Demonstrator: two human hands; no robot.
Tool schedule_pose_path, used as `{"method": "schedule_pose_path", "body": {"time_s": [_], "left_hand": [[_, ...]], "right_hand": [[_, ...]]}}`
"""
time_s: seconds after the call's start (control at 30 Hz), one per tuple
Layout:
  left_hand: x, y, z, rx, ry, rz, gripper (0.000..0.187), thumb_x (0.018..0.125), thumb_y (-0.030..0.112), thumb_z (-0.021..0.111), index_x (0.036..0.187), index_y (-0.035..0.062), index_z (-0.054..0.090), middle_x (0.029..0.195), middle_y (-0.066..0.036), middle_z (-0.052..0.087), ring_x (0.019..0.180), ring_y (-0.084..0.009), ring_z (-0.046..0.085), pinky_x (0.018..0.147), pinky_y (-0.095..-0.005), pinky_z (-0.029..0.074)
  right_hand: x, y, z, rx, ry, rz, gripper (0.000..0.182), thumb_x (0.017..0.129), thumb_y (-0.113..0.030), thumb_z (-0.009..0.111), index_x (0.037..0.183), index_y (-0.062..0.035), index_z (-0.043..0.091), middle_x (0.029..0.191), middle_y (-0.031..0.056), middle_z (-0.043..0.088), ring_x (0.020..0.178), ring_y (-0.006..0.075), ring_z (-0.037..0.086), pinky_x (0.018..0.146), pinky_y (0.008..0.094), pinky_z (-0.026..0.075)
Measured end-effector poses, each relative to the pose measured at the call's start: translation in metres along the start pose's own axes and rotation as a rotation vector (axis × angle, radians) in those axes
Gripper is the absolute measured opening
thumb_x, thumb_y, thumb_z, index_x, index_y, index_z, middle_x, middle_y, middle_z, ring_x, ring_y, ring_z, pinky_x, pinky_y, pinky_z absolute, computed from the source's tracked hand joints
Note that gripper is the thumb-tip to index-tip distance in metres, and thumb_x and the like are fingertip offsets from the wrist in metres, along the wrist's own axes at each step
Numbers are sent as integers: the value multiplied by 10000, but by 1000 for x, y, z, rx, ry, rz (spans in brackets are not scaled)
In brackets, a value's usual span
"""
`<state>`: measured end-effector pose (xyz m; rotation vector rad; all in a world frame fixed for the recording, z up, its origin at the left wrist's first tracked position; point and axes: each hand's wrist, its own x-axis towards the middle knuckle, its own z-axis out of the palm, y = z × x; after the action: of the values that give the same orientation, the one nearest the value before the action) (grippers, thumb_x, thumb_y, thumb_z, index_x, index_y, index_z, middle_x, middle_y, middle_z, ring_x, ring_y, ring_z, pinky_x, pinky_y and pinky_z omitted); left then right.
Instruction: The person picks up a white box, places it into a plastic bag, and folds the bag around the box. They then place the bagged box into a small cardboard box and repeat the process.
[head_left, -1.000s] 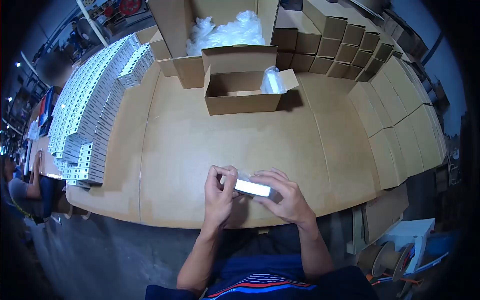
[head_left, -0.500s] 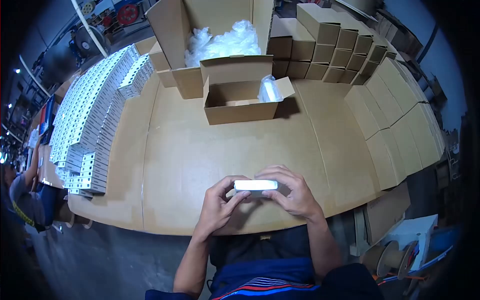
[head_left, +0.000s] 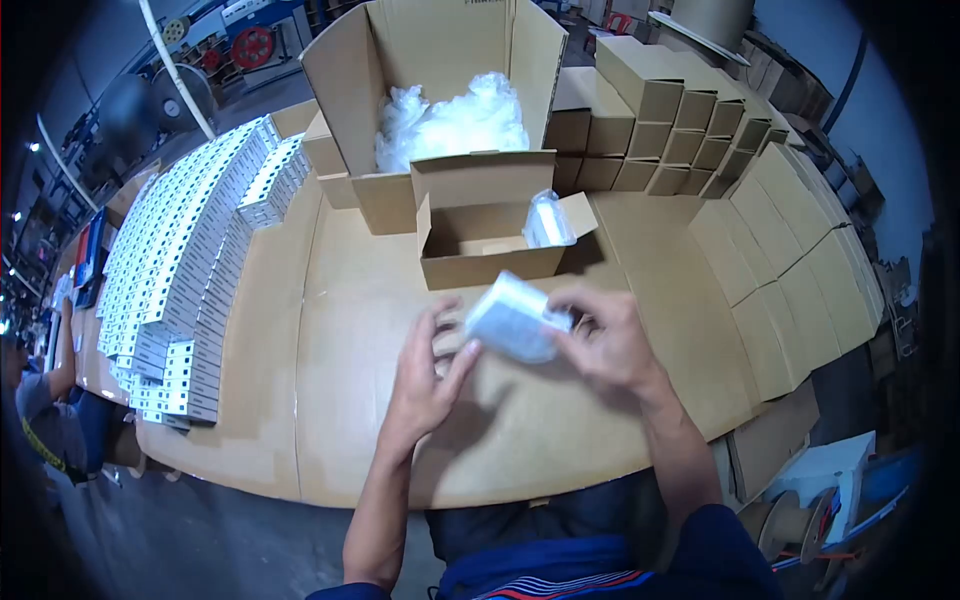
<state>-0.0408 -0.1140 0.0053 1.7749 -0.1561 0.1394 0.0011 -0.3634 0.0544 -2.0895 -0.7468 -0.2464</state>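
Observation:
My right hand [head_left: 612, 342] grips a small white box wrapped in clear plastic [head_left: 512, 318], lifted above the cardboard-covered table [head_left: 350, 330]. My left hand [head_left: 425, 372] is beside it with fingers spread, its fingertips touching the wrapped box's left edge. Just beyond stands a small open brown carton [head_left: 490, 245] with another plastic-wrapped piece [head_left: 548, 222] at its right end.
A large open carton [head_left: 440, 80] holding crumpled clear plastic bags stands at the back. Rows of small white boxes [head_left: 190, 230] cover the left side. Closed brown cartons [head_left: 790, 230] are stacked along the right and back right. Another person [head_left: 45, 400] sits at far left.
Both hands rose and moved forward toward the small open carton. The wrapped box turned from edge-on to face-up, and my left hand opened its fingers.

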Motion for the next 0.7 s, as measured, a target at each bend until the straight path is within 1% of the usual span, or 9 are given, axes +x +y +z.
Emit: {"method": "schedule_pose_path", "body": {"time_s": [0.03, 0.07, 0.1, 0.2, 0.23, 0.37, 0.5, 0.6, 0.7], "left_hand": [[11, 6, -8, 277, 15, 23, 610, 977, 200, 693, 1522, 123, 431, 1469, -215, 474, 1290, -356, 560, 1037, -429, 513], [20, 2, -12, 403, 48, 58, 626, 975, 200, 692, 1537, 147, 421, 1485, -228, 450, 1286, -385, 555, 1048, -448, 505], [29, -6, -14, 528, 84, 95, 643, 973, 199, 690, 1551, 170, 410, 1502, -240, 425, 1283, -414, 550, 1058, -467, 497], [51, -29, -16, 765, 87, 78, 744, 960, 184, 694, 1606, 250, 332, 1527, -263, 369, 1262, -491, 531, 1064, -531, 482], [56, -32, -15, 797, 66, 62, 758, 956, 179, 696, 1611, 251, 320, 1520, -265, 376, 1255, -494, 534, 1059, -532, 485], [64, -42, -12, 851, 29, 66, 808, 938, 162, 709, 1622, 215, 284, 1489, -246, 407, 1207, -476, 563, 1014, -530, 517], [64, -49, -6, 870, 61, 107, 822, 912, 173, 737, 1609, 144, 302, 1457, -265, 423, 1158, -459, 589, 927, -508, 568], [64, -51, -2, 857, 68, 100, 832, 917, 181, 736, 1610, 103, 283, 1448, -272, 430, 1143, -447, 598, 938, -495, 561], [65, -49, 1, 819, 81, 103, 823, 932, 188, 724, 1606, 60, 269, 1430, -288, 441, 1123, -440, 609, 960, -487, 549]], "right_hand": [[11, 7, 4, 100, 179, 98, 245, 836, 32, 753, 1067, 17, 673, 898, 130, 709, 682, 128, 691, 546, 278, 536], [23, 13, 10, 199, 356, 195, 226, 850, 48, 749, 1059, 21, 668, 888, 125, 706, 675, 100, 680, 512, 245, 526], [38, 17, 16, 247, 510, 179, 196, 868, 59, 743, 1041, 32, 653, 883, 126, 699, 705, 120, 690, 508, 234, 554], [68, 46, 36, -34, 707, 20, 204, 871, 46, 744, 1043, 37, 636, 894, 121, 684, 706, 150, 693, 523, 279, 597], [72, 51, 43, -39, 708, 18, 197, 877, 41, 735, 1048, 36, 638, 923, 129, 678, 701, 195, 705, 520, 321, 610], [75, 64, 53, -240, 630, 89, 196, 881, 22, 720, 1062, 35, 644, 957, 169, 683, 701, 281, 717, 530, 343, 608], [78, 72, 55, -353, 566, 73, 217, 869, 0, 735, 1069, 20, 655, 949, 187, 689, 700, 315, 709, 562, 380, 595], [83, 69, 54, -420, 545, 69, 199, 868, -6, 739, 1050, 12, 660, 918, 184, 682, 676, 305, 702, 555, 381, 587], [84, 67, 54, -345, 561, 104, 198, 833, -11, 772, 998, 15, 665, 868, 147, 684, 610, 237, 639, 562, 362, 512]]}}
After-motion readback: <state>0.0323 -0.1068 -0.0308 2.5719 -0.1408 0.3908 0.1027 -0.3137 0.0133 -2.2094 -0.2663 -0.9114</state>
